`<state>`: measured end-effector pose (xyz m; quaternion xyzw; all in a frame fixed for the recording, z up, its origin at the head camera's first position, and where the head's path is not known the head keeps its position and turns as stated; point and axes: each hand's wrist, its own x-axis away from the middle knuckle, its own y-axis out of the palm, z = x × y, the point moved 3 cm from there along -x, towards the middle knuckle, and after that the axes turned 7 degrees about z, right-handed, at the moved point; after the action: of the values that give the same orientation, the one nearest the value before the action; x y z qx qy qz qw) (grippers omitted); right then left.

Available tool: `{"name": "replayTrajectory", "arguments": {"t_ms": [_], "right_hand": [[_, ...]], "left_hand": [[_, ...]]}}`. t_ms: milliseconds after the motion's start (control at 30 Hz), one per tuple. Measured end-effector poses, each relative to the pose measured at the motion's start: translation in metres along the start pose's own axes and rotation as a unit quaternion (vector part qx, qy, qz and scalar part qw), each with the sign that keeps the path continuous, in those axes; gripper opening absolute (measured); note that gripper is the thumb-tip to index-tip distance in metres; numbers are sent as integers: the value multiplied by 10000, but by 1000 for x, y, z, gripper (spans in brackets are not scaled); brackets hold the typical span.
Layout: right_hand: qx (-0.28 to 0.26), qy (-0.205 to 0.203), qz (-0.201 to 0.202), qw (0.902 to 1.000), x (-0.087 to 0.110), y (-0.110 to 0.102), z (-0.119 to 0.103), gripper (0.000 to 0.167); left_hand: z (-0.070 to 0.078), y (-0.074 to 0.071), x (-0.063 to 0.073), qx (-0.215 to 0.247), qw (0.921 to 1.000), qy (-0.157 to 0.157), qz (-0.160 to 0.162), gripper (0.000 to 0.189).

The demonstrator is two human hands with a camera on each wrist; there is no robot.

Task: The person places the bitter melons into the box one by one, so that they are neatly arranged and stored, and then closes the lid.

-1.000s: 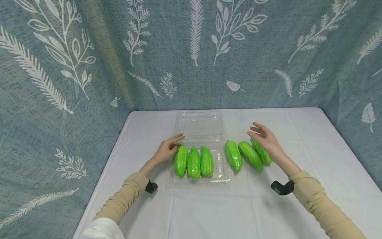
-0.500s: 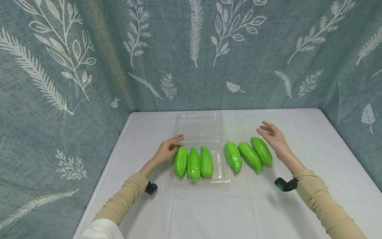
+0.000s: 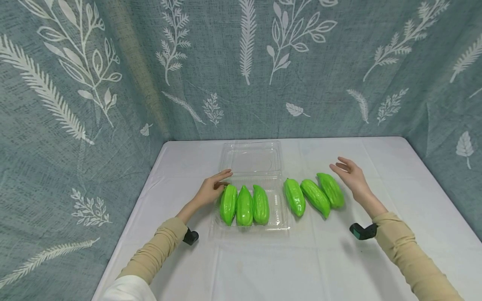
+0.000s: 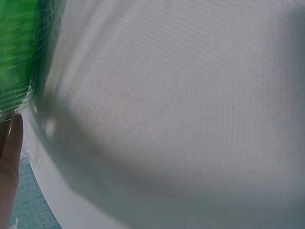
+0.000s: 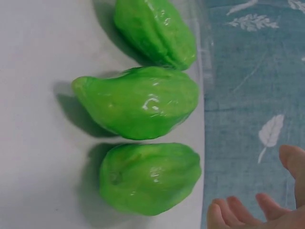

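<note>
Rightmost gourd (image 3: 330,190) lies beside the right hand (image 3: 353,177), fingers (image 3: 345,161) seemingly apart.

A lightly creased white tablecloth (image 3: 267,265) lies flat. Blue-green curtain fabric (image 3: 252,106) bearing white leaf motifs (image 3: 247,42) hangs behind the tablecloth and along its left and right sides.

Clear plastic container (image 3: 278,205) lying open, its lid (image 3: 250,161) extending behind the base, three glossy green ridged fruits (image 3: 244,207) lying lengthwise side by side inside, leaving a strip at the right, three matching fruits (image 3: 315,197) lying slantwise outside, just beside the container's right edge
</note>
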<state>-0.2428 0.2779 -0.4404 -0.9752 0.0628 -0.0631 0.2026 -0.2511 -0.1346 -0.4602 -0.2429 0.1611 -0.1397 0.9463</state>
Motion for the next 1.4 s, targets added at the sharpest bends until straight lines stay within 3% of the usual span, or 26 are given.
{"name": "replayTrajectory", "arguments": {"t_ms": [200,400,567,833,1067,1400], "right_hand": [[130,111,-92,9998,-2,1,8,76],[473,286,-377,9978,-4,5,13,77],[647,373,-593,9954,-5,7,19,76],[928,49,-878,9918,-2,11,27,73],[1090,18,-815,9907,-3,14,30,70],[1135,151,-784,9903,-1,16,35,68]], "left_hand": [[-28,4,-5,1,10000,29,71,49],[-34,3,-6,37,10000,-12,33,49],[-33,3,-6,50,10000,43,16,49],[-31,3,-5,57,9999,139,30,49],[3,-1,0,55,10000,26,-28,47],[5,-1,1,71,10000,48,-15,46]]}}
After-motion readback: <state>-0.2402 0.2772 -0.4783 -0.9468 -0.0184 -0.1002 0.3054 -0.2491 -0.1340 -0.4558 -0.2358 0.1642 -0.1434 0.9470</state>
